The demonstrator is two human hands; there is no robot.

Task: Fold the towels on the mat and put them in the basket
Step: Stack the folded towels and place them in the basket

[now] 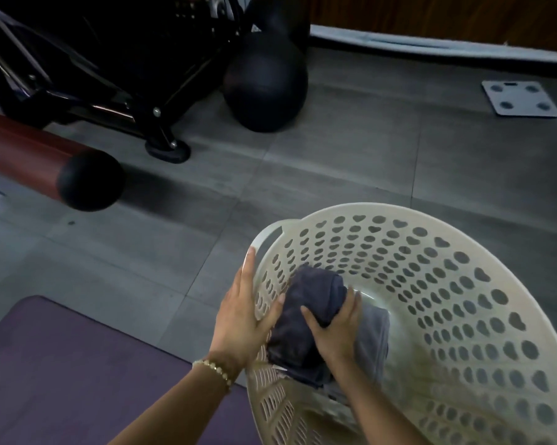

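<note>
Your right hand (335, 332) grasps the folded dark towel (306, 316), thumb on its left face, fingers wrapped over the top, inside the basket (367, 209). Left hand (241, 316) pinches the near rim, thumb inside the wall, fingers flat outside. The basket looks tipped toward you. A grey towel (373, 335) lies folded on the basket floor, touching the dark one on its right. Step in hand, as I read it: seating the dark towel. Lay it flat on or snug against the grey one and line up the edges. Press it down before you let go so the fold doesn't spring open. Hold the rim until the towel is down, then lower the basket level. Mat (78, 364) sits lower left, only partly in frame, so can't tell if more towels wait.
</note>
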